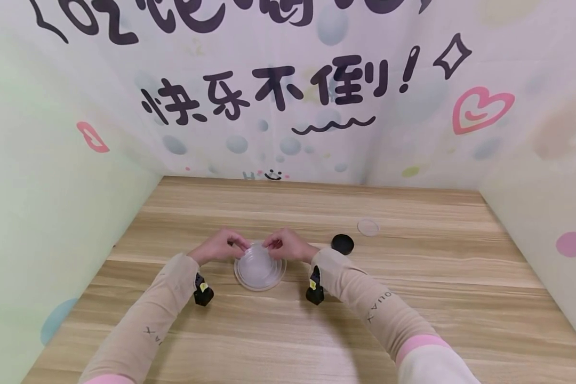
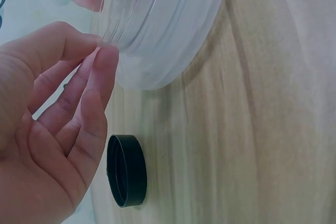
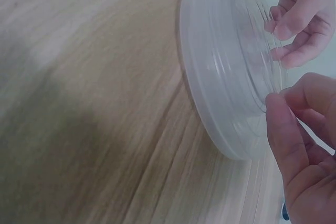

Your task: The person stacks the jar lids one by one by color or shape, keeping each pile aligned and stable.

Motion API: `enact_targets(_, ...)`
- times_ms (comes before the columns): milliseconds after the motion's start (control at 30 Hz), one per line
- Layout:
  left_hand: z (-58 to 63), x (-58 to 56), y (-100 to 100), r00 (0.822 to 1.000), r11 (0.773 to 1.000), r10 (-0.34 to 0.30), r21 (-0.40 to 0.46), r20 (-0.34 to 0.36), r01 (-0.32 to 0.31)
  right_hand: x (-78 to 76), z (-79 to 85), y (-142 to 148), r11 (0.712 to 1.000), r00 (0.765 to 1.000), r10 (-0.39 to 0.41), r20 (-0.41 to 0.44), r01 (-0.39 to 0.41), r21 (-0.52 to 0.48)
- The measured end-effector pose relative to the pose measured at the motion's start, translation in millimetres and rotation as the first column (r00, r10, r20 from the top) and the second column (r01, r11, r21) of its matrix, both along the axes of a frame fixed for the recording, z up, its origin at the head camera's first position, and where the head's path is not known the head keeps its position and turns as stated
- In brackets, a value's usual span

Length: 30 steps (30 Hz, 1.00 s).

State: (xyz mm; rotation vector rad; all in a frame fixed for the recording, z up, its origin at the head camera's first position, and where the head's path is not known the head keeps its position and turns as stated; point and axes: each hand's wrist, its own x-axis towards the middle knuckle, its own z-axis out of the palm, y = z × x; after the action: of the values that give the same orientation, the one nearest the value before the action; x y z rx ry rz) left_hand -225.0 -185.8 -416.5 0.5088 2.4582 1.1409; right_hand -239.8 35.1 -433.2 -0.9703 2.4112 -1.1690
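Note:
Clear round plastic lids (image 1: pixel 258 271) lie stacked on the table, the widest at the bottom and smaller ones above. At the top of the stack, both hands pinch opposite sides of a thin clear lid (image 3: pixel 262 51) by its rim. My left hand (image 1: pixel 222 246) has thumb and index fingertips at the left edge. Across from it, my right hand (image 1: pixel 290 246) grips the right edge between thumb and index finger. In the left wrist view the other fingers of the left hand (image 2: pixel 58 103) are loosely bent. The pinched rim overlaps the lids beneath it.
On the wooden table (image 1: pixel 278 341), a black round lid (image 1: pixel 342 244) lies right of the right hand. Beyond it is another flat clear disc (image 1: pixel 368 228). A printed cloth wall (image 1: pixel 269 149) rises behind the table, with pale walls on both sides.

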Motion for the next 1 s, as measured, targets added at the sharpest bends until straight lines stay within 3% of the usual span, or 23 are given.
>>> enact_targets(1000, -0.6, 4.9, 5.2, 0.999, 0.999, 0.036, -0.001, 0.001, -0.036, 3.2, 1.4, -2.5, 0.996, 0.997, -0.065, 0.049, 0.062, 0.064)
